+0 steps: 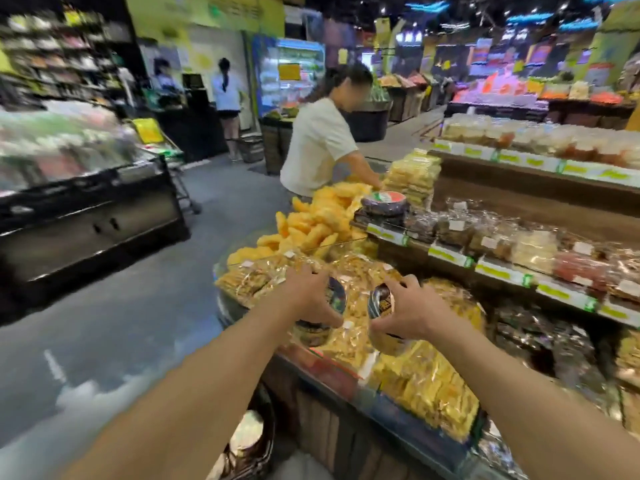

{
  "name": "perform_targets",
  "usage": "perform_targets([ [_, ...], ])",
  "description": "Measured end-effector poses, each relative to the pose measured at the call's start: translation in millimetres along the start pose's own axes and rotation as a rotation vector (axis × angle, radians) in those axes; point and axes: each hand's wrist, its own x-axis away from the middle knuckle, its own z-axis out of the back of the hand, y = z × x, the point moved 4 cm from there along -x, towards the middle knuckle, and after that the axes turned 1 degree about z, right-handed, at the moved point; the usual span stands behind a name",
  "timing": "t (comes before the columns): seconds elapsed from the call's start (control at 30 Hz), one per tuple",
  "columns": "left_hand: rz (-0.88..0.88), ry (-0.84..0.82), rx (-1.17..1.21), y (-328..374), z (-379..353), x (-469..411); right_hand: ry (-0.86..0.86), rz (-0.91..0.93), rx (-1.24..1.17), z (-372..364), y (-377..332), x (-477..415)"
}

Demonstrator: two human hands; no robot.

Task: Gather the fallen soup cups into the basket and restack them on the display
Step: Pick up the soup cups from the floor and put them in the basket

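Note:
My left hand (306, 297) grips a dark soup cup (337, 296) from above, over the bagged snacks on the display (398, 400). Below it stands another dark cup (313, 333), partly hidden by my hand. My right hand (407, 311) holds a second dark cup (380, 301) by its side, tilted, a short way right of the left one. A further cup with a red, white and green lid (384, 201) sits farther back on the shelf edge. A dark basket (254, 445) with pale lids inside stands on the floor by the display, below my left arm.
A person in a white shirt (317, 147) bends over the far end of the display. Shelves of bagged goods (519, 251) run along the right. A dark chiller case (86, 202) lines the left of the grey aisle floor (138, 323). Two people stand farther back.

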Motion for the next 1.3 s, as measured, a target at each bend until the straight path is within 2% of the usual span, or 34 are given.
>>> perform_targets([
  [0.33, 0.39, -0.031, 0.122, -163.8, -31.3, 64.6, -0.052, 0.42, 0.091, -35.8, -166.8, -41.0],
  [0.53, 0.537, -0.05, 0.24, -270.6, -69.3, 95.5, -0.116, 0.529, 0.124, -81.6, -270.1, -60.4],
  [0.7, 0.559, -0.042, 0.238, -363.2, -108.5, 99.3, -0.168, 0.555, 0.129, -130.1, -364.2, -80.4],
  [0.83, 0.522, -0.039, 0.325, -415.8, -146.2, 87.4, -0.225, 0.54, 0.116, -174.7, -417.7, -100.5],
  [1.13, 0.534, -0.104, 0.384, -506.9, -251.7, 29.1, -0.329, 0.479, 0.08, -290.7, -468.9, -177.6],
  [1.3, 0.561, -0.114, 0.352, -545.6, -337.9, -16.2, -0.358, 0.536, 0.098, -383.7, -481.9, -238.6],
])
